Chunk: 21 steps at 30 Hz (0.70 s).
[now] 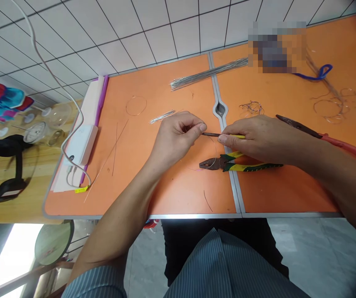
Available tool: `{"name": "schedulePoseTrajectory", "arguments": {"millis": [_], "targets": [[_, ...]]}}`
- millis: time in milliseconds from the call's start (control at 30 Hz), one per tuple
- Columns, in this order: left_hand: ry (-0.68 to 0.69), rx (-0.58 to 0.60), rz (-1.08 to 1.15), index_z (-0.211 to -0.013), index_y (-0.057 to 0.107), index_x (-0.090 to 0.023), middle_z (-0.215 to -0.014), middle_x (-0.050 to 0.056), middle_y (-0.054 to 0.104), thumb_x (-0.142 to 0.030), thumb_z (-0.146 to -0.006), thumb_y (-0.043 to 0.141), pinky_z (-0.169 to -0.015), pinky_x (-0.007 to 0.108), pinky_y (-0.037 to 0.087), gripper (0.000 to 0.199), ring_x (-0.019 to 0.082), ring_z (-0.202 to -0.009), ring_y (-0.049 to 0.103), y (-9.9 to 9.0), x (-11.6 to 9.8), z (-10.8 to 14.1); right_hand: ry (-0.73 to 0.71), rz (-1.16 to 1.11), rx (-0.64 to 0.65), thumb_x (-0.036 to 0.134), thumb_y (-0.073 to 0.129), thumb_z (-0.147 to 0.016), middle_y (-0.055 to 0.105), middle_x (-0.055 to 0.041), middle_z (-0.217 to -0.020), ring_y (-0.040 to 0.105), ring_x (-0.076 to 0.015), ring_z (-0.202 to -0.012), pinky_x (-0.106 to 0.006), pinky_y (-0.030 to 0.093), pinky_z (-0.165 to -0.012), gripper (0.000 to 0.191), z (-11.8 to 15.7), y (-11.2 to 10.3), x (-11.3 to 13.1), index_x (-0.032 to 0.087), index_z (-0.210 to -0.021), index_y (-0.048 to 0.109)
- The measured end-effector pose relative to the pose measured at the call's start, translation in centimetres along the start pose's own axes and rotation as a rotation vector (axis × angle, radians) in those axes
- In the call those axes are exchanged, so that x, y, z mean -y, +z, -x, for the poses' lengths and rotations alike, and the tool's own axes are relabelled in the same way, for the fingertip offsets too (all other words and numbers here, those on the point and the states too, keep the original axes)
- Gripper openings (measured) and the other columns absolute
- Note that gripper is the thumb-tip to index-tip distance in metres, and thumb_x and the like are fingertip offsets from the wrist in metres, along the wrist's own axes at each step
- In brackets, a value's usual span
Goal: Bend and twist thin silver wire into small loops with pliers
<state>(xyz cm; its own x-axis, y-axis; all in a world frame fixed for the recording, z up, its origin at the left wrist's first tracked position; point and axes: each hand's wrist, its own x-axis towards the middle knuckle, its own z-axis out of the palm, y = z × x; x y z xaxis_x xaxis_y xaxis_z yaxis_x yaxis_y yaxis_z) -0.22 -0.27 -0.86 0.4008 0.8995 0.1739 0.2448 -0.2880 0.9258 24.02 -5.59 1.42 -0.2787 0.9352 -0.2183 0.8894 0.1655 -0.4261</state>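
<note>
My left hand (180, 134) is closed in a pinch, with a thin wire (215, 150) curving from near its fingers down past the pliers. My right hand (255, 134) grips a slim tool (211, 134) with a dark shaft and a yellow handle; its tip meets my left fingertips. What lies between those fingertips is mostly hidden. Just below, combination pliers (211, 163) with yellow-and-green handles rest on the orange table (178, 190), partly under my right hand. Red-handled pliers (300, 126) lie under my right forearm.
A long bundle of wires (209, 73) lies at the back, with a shorter bundle (162, 116) nearer. Wire rings (136, 106) and a small tangle (252, 107) are scattered about. A white power bank (83, 145) with a cable stands left. A blurred patch (272, 51) hides something.
</note>
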Motion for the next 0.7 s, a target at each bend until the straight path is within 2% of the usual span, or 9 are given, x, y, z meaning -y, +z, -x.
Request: {"name": "schedulePoseTrajectory", "arguments": {"millis": [333, 700], "targets": [[-0.064, 0.0, 0.029, -0.077, 0.079, -0.022, -0.072, 0.002, 0.069, -0.037, -0.094, 0.091, -0.056, 0.029, 0.045, 0.026, 0.014, -0.058, 0.061, -0.09, -0.04, 0.02, 0.019, -0.017, -0.011, 0.071, 0.041, -0.111, 0.061, -0.0037, -0.07, 0.048, -0.0205, -0.067, -0.039, 0.024, -0.07, 0.062, 0.27, 0.01, 0.52, 0.024, -0.073, 0.056], [-0.083, 0.011, 0.044, -0.073, 0.077, -0.022, -0.063, 0.0, 0.064, -0.038, -0.094, 0.088, -0.052, 0.028, 0.043, 0.029, 0.013, -0.055, 0.057, -0.22, -0.23, -0.06, 0.021, 0.037, -0.019, 0.066, 0.041, -0.111, 0.056, -0.0029, -0.065, 0.042, -0.0198, -0.063, -0.039, 0.023, -0.07, 0.056, 0.35, 0.28, 0.97, 0.025, -0.075, 0.054]]}}
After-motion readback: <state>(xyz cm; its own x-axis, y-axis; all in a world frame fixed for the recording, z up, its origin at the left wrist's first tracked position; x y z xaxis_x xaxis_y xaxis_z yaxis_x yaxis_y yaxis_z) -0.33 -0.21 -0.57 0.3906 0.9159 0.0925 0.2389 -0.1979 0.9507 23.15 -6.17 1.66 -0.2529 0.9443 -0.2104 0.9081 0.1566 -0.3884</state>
